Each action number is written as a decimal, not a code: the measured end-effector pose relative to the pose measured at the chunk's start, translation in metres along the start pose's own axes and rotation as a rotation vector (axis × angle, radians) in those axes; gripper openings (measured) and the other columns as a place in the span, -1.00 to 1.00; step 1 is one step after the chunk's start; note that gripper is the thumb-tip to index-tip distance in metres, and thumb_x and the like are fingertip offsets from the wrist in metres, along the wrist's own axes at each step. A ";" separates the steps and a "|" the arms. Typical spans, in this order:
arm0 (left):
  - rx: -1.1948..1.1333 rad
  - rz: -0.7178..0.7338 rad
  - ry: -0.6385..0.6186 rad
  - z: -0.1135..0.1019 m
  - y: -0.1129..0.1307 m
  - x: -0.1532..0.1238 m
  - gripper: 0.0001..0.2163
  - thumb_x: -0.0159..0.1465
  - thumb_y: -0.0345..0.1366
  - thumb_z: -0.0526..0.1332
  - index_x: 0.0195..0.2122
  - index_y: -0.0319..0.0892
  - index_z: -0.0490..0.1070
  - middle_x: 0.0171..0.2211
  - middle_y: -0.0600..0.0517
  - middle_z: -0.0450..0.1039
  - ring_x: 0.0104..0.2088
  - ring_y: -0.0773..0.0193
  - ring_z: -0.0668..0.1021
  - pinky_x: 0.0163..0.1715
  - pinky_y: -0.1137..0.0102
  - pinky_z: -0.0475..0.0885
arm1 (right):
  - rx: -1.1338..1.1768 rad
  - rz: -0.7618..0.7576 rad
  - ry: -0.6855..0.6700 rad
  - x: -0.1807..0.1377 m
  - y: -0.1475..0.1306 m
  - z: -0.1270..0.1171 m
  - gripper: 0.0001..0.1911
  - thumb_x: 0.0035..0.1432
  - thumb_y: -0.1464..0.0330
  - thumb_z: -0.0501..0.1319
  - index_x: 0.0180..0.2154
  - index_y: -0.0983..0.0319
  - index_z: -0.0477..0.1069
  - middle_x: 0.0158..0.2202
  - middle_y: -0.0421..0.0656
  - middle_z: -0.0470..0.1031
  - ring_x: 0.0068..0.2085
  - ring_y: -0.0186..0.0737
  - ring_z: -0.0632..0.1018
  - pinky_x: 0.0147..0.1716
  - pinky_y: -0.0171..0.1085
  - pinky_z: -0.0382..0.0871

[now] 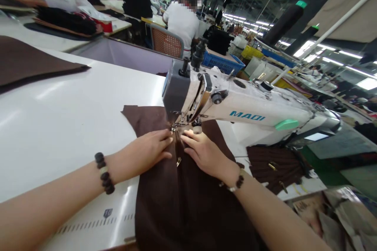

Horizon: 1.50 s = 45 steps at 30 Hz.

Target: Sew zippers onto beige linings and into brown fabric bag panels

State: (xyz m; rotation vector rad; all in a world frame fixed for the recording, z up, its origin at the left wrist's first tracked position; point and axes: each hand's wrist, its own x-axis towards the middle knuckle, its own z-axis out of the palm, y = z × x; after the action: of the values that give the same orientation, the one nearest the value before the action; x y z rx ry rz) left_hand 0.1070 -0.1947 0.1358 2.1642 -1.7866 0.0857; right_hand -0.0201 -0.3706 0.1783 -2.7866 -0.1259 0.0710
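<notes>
Fingers together and thumb a little apart, the left hand [151, 148] lies palm down on brown cloth [159, 204] at eight o'clock from the presser foot [173, 128]. The right hand [203, 152] rests at four o'clock, fingers slightly spread, tips on the cloth; neither hand shows a pinch. Between them a zipper [177, 141] runs in the cloth from the foot towards six o'clock, its gold-coloured pull [178, 161] just below the fingertips. A beaded bracelet rings each wrist.

The step in hand looks like stitching along the zipper; whether the needle is down, I cannot tell. The next move calls for light, even pressure from both hands, the cloth flat and the zipper line straight to the foot, with the pull kept clear of it.

Further out, the sewing machine [244, 113] stretches towards three o'clock, and a pile of brown pieces [265, 160] sits at four. White bench [88, 125] spreads to nine, with another brown piece [38, 60] at ten. A co-worker [182, 23] sits at twelve, a blue crate [219, 60] at one
</notes>
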 end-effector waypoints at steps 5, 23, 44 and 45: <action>0.165 0.018 0.052 0.020 0.008 -0.008 -0.52 0.17 -0.09 0.27 0.01 -0.33 0.35 0.02 -0.27 0.35 0.03 0.00 0.45 0.03 0.17 0.40 | -0.126 0.105 0.099 0.000 0.000 0.042 -0.56 0.29 0.39 0.03 0.19 0.23 0.18 0.24 -0.02 0.14 0.25 -0.12 0.18 0.19 0.17 0.02; 0.147 0.064 0.065 0.031 0.009 -0.009 -0.52 0.20 -0.12 0.26 0.08 -0.29 0.30 0.07 -0.14 0.38 0.16 0.05 0.33 0.19 0.18 0.25 | -0.136 0.142 0.085 0.001 -0.009 0.043 -0.54 0.30 0.38 0.00 0.22 0.20 0.14 0.26 -0.05 0.11 0.25 -0.09 0.18 0.20 0.19 0.00; 0.185 0.026 0.053 0.027 0.019 -0.005 -0.64 0.25 -0.21 0.22 0.02 -0.25 0.34 -0.01 -0.11 0.41 0.09 0.02 0.37 0.15 0.11 0.25 | -0.131 0.144 0.084 0.004 -0.006 0.043 -0.54 0.29 0.37 0.02 0.21 0.19 0.16 0.23 -0.02 0.16 0.23 -0.07 0.21 0.19 0.15 0.05; 0.203 0.030 0.044 0.026 0.020 -0.005 -0.64 0.24 -0.22 0.23 0.02 -0.26 0.35 -0.02 -0.11 0.42 0.09 0.00 0.38 0.15 0.09 0.26 | -0.130 0.144 0.085 0.004 -0.006 0.043 -0.54 0.29 0.37 0.03 0.21 0.18 0.16 0.23 -0.02 0.16 0.23 -0.07 0.21 0.19 0.15 0.04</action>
State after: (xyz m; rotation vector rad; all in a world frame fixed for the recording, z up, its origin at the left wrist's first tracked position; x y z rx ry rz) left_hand 0.0826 -0.2006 0.1141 2.2522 -1.8573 0.3325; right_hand -0.0195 -0.3500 0.1402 -2.9199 0.0950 -0.0204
